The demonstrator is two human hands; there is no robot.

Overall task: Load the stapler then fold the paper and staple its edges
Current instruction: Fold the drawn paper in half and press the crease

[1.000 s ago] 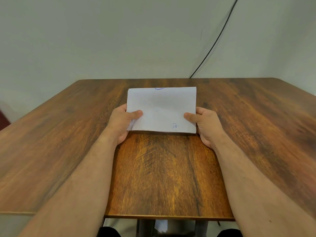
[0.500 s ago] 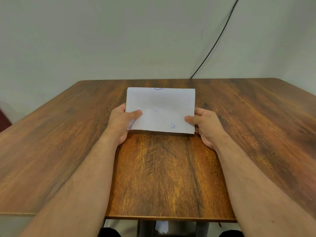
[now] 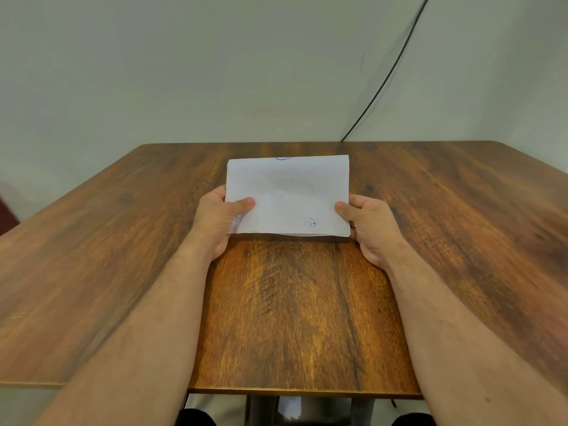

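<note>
Both hands pinch a folded white paper above a wooden table, left hand and right hand each with thumb on top, fingers hidden beneath; its blue circled mark is illegible.

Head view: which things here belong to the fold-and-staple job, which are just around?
Job:
folded paper
left hand, pinching its left edge
right hand, pinching its right edge

Just around:
wooden table
black cable on the wall

No stapler in view.
</note>
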